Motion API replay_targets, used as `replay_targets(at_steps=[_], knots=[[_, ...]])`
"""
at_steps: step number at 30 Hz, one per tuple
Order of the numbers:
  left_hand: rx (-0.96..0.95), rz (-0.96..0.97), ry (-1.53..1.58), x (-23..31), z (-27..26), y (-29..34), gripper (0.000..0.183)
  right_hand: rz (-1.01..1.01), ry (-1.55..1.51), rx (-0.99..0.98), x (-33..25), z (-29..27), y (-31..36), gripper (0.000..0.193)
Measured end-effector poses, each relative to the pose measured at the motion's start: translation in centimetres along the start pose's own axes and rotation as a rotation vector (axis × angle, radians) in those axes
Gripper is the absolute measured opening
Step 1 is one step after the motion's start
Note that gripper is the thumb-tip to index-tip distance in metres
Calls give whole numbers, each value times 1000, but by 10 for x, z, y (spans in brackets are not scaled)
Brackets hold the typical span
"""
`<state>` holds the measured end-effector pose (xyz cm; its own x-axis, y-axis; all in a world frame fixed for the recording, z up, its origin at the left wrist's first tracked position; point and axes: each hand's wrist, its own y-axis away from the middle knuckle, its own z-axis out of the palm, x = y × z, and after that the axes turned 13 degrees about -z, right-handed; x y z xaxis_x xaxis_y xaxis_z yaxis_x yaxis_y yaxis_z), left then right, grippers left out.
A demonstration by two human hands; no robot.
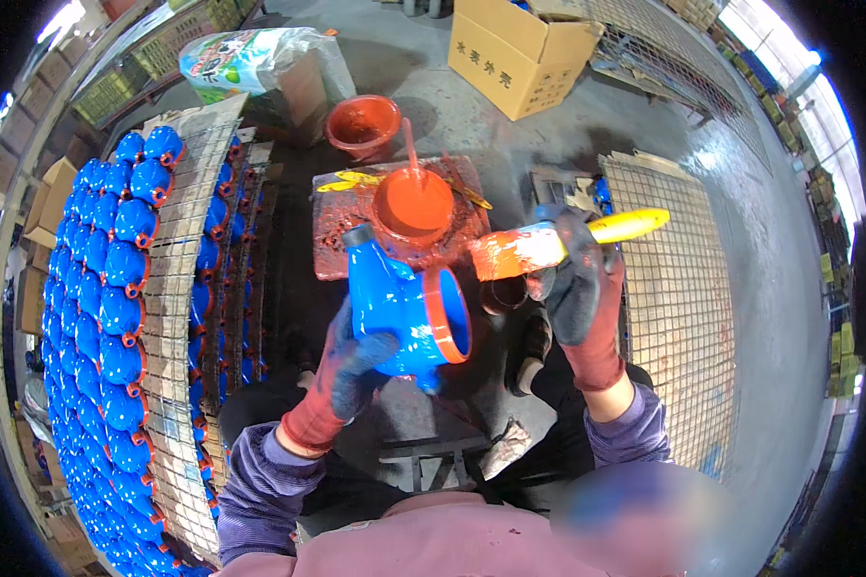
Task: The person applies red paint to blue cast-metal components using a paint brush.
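Observation:
My left hand point(342, 365), in a dark-coated red glove, grips a glossy blue pipe-like housing point(390, 313) from its left side. An orange-red band rings the housing's round opening, which faces right. In my gloved right hand point(579, 288) is a paintbrush point(627, 226) with a yellow handle; its wide bristles, coated in orange-red paint, point left. The bristle tip is a little apart from the housing's rim, above and right of it. Just beyond the housing stands a bowl of orange-red paint point(411, 240) with a stick in it.
The bowl stands on a paint-smeared board point(331, 252) with other yellow-handled brushes. Behind it is a red tub point(364, 151). Many blue parts with orange rims fill racks point(120, 264) at left. A wire-mesh rack point(678, 317) stands at right; a cardboard box point(510, 62) sits farther back.

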<state>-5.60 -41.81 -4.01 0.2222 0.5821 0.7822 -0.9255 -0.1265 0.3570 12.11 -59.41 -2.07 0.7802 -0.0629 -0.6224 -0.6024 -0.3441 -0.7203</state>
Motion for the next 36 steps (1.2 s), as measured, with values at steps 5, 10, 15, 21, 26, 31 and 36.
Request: replay_targets(at_steps=[5, 10, 15, 21, 26, 31, 36], knots=[[186, 465, -890, -14, 0, -12, 90, 407, -162, -158, 7, -1, -7, 18], [120, 469, -1109, -16, 16, -12, 85, 252, 136, -357, 17, 7, -9, 33], [112, 479, -1480, -27, 16, -14, 88, 99, 219, -495, 6, 4, -5, 39], [156, 482, -1499, -29, 10, -14, 89, -170, 266, -419, -13, 1, -2, 28], [254, 422, -1379, -23, 6, -18, 84, -458, 375, -525, -25, -5, -2, 31], [292, 269, -1082, -20, 5, -20, 76, -692, 308, -470, -33, -11, -9, 28], [-13, -63, -218, -10, 4, -14, 61, -351, -92, -270, -19, -4, 1, 25]])
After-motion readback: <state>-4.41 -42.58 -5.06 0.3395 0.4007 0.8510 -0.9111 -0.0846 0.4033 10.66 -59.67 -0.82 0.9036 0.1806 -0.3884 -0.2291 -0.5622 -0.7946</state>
